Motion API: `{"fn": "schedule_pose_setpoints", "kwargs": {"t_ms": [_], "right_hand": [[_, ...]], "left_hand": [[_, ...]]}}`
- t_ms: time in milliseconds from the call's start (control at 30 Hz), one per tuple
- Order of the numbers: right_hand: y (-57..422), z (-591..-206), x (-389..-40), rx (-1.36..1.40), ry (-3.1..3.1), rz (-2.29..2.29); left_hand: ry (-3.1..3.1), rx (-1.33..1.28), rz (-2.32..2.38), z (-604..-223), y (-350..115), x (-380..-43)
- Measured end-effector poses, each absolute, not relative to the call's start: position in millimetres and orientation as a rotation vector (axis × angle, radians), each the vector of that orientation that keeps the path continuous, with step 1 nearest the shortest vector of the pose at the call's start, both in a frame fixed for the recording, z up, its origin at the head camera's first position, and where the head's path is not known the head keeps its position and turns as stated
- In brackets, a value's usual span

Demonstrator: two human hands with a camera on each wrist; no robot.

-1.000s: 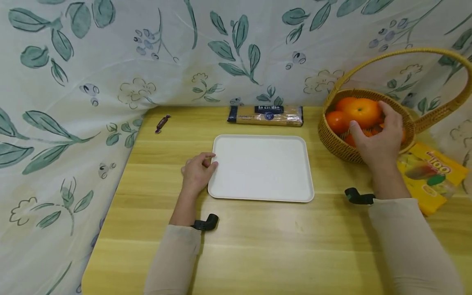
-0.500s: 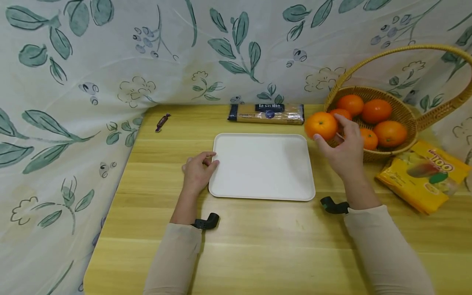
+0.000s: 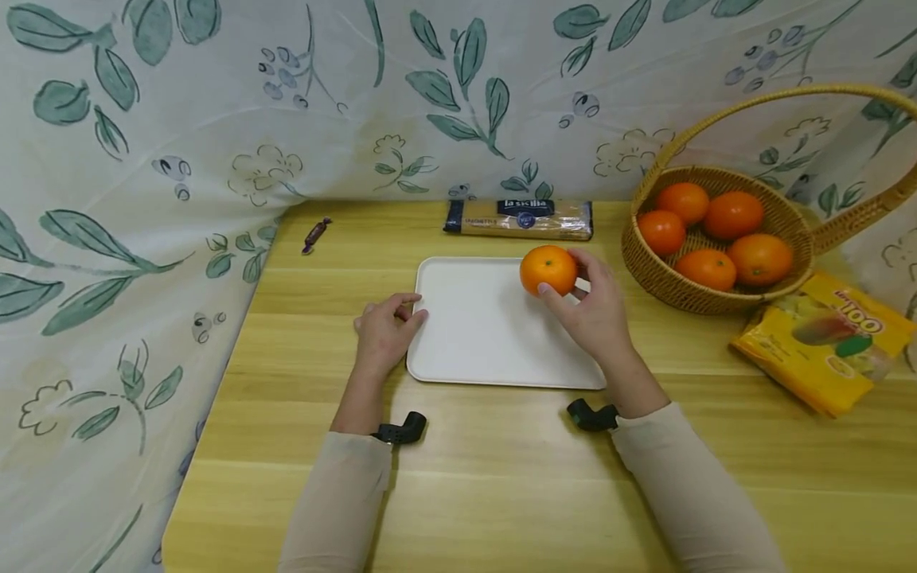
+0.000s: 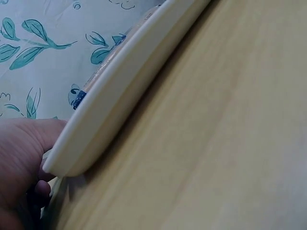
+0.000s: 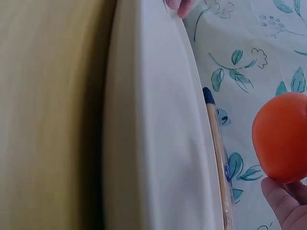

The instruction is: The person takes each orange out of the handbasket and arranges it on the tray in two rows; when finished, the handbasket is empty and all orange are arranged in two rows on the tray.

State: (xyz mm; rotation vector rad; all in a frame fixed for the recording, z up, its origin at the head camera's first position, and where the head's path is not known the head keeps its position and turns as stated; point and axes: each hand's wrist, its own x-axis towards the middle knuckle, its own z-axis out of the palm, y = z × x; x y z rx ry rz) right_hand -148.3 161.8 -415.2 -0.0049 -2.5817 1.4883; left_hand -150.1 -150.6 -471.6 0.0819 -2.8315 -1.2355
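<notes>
Over the far right part of the white tray [image 3: 473, 334], an orange [image 3: 548, 270] is hanging in the right hand [image 3: 602, 306], whose thumb and fingers are clamping round it. The right wrist view is showing it apart from the tray, with patterned cloth [image 5: 240, 129] appearing between them. It has just been travelling across from the wicker basket [image 3: 648, 280]: half a second ago it was passing the basket's near left rim, and before that the fingers were closing among the fruit. That is leaving five orange fruits [image 3: 734, 215] sitting inside the basket; by my judgement, the lifting-out is looking finished, while the orange is not yet resting on anything. Meanwhile the left hand [image 3: 384, 334] is keeping its place at the tray's left edge, thumb and fingers bending round the rim and probably steadying it. Behind the tray, a spaghetti pack [image 3: 519, 220] is lying on the bench [image 3: 501, 477]; a wrapped sweet [image 3: 316, 236] is lying towards the far left corner, and a yellow packet [image 3: 824, 346] is lying just beside the basket
</notes>
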Motion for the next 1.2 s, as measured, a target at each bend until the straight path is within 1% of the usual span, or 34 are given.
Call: {"fn": "schedule_pose_setpoints", "kwargs": {"t_ms": [433, 633, 967, 1200], "right_hand": [[86.3, -418.7, -156.0, 0.037, -2.484, 1.762], [56.3, -426.2, -162.9, 0.048, -2.462, 1.799], [25.9, -440.3, -172.4, -0.044, -2.391, 1.899], [11.4, -449.6, -175.3, -0.035, -2.369, 1.907]], "left_hand": [[-2.849, 0.098, -1.222, -470.3, -150.5, -152.2], [-2.865, 0.114, -1.216, -469.2, -149.7, -151.9], [-2.866, 0.113, -1.205, -470.3, -150.7, -151.9], [-2.874, 0.12, -1.205, -470.5, -149.6, -151.8]]}}
